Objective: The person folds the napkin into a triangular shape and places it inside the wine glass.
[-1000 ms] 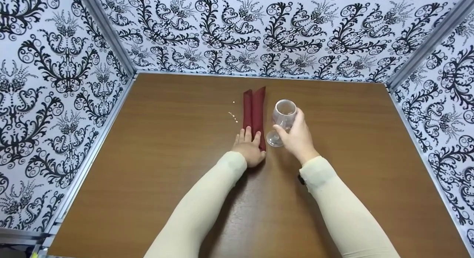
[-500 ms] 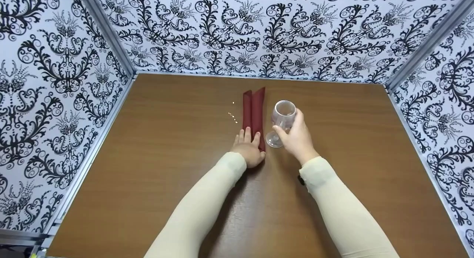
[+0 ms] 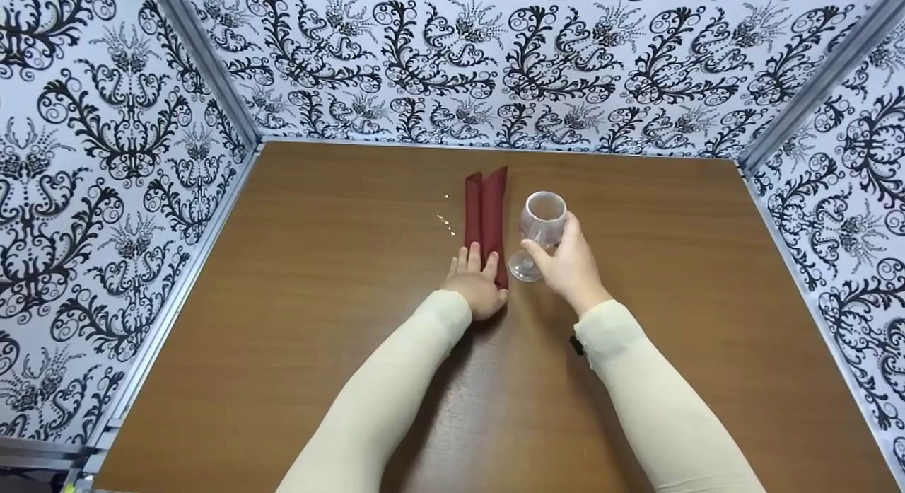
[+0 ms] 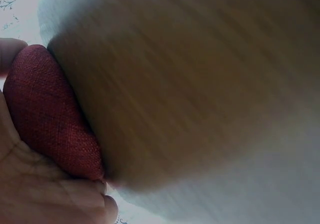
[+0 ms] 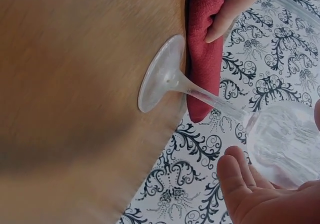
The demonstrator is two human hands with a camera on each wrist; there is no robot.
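Observation:
A red cloth napkin (image 3: 493, 203), rolled into two side-by-side rolls, lies lengthwise in the middle of the table. My left hand (image 3: 475, 284) rests flat across its near end, fingers straight and spread. From the left wrist, the end of the red roll (image 4: 50, 114) shows against the palm (image 4: 30, 189). Just right of the napkin is a clear stemmed wine glass (image 3: 543, 228), bowl up. My right hand (image 3: 571, 267) grips it by the bowl, thumb on the near side and fingers behind. Seen from the right wrist, the glass's foot (image 5: 162, 77) is right at the tabletop.
The brown wooden table (image 3: 297, 267) extends to both sides. Patterned black-and-white walls (image 3: 452, 68) with metal frame rails (image 3: 205, 54) enclose it at the back and sides. Small bright specks (image 3: 445, 224) show left of the napkin.

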